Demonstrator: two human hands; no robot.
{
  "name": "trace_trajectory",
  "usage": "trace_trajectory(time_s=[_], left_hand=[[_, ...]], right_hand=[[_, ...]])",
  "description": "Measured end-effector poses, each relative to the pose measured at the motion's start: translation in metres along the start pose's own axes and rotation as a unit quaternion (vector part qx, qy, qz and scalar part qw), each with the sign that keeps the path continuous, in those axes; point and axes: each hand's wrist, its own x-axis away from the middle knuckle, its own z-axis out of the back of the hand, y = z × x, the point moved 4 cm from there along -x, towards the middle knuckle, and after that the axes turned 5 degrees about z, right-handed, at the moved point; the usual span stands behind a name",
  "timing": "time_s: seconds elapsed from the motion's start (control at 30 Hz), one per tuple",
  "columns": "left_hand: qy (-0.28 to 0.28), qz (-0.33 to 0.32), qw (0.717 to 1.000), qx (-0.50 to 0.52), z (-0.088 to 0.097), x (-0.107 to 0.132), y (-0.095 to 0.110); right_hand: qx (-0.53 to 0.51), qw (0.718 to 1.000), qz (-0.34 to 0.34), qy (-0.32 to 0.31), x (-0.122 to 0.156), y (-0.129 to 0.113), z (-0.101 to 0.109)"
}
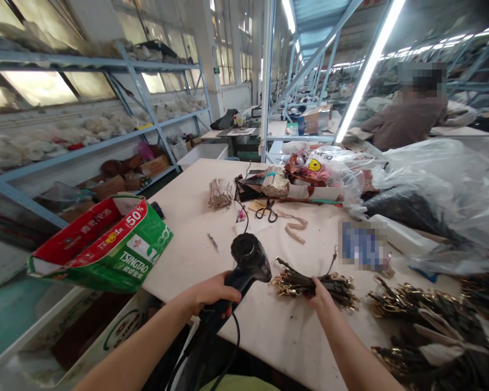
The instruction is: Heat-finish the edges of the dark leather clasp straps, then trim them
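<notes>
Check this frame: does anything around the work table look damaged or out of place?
Yes, the torn Tsingtao beer carton stands out. Its green and red card is ripped open and crumpled, and it sits tilted at the left edge of the work table, looking as if it overhangs rather than rests squarely.

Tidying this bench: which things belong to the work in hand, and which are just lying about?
Work in hand: black hot-air gun, in the left hand; bundle of dark straps with gold clasps, in the right hand; similar bundles nearby.
Lying about: scissors; green Tsingtao carton; plastic bag.
</notes>
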Motion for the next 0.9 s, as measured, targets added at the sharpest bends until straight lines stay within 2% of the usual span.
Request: trace_trajectory(time_s=[0.1,0.2,0.27,0.33,0.4,0.47,0.53,0.63,0.77,0.83,0.9], left_hand=[[-0.015,0.025,0.999,-0.023,-0.019,-0.023,0.003],[-0.015,0.015,1.0,-0.015,-0.038,-0.055,0.016],[-0.01,-0.002,1.0,0.004,-0.048,-0.08,0.028],[-0.01,-0.02,1.0,0.012,-0.056,-0.104,0.041],[-0.011,-0.036,0.999,0.009,-0.062,-0.121,0.052],[-0.018,-0.035,0.999,0.001,-0.066,-0.13,0.056],[-0.043,-0.015,0.999,-0.016,-0.069,-0.129,0.052],[-0.084,0.024,0.995,-0.046,-0.063,-0.111,0.035],[-0.055,0.067,0.994,-0.072,-0.042,-0.076,0.015],[-0.034,0.081,0.993,-0.073,-0.036,-0.065,0.014],[-0.023,0.071,0.996,-0.056,-0.038,-0.065,0.02]], right_hand=[[0.014,0.994,-0.106,-0.003,0.017,0.026,0.024],[0.05,0.983,-0.155,-0.088,0.039,0.041,0.042],[0.145,0.974,-0.098,-0.146,0.047,0.039,0.051],[0.284,0.947,0.025,-0.147,0.048,0.024,0.06],[0.41,0.891,0.154,-0.119,0.044,0.002,0.066],[0.502,0.825,0.233,-0.111,0.037,-0.016,0.068],[0.566,0.769,0.271,-0.125,0.026,-0.028,0.068],[0.619,0.704,0.311,-0.158,0.008,-0.035,0.065],[0.654,0.646,0.33,-0.215,-0.017,-0.035,0.05],[0.67,0.622,0.323,-0.246,-0.027,-0.038,0.04],[0.691,0.594,0.308,-0.273,-0.035,-0.042,0.031]])
